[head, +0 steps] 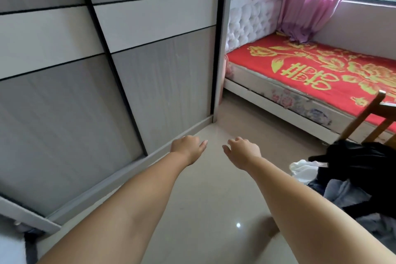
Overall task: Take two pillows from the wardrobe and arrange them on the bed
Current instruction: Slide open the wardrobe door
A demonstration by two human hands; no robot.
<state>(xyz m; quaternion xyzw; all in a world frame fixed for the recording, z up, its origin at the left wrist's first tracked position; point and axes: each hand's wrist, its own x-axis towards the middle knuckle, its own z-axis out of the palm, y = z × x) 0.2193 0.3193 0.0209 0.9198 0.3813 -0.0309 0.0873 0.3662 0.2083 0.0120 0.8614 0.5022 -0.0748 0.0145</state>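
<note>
The wardrobe (96, 75) stands at about ten o'clock from both outstretched arms, its tall sliding doors shut, and the left hand (188, 150) is nearer it than the right hand (242, 153). Both hands are empty, fingers loosely curled. No pillows show, presumably behind those grey panels; the bed (321, 66) lies at two o'clock.

A home bedroom is shown: a bed (321, 75) with tufted headboard (250, 21) is set right of a sliding-door wardrobe (107, 70); a pink curtain (310, 2) is hung above the bed.
</note>
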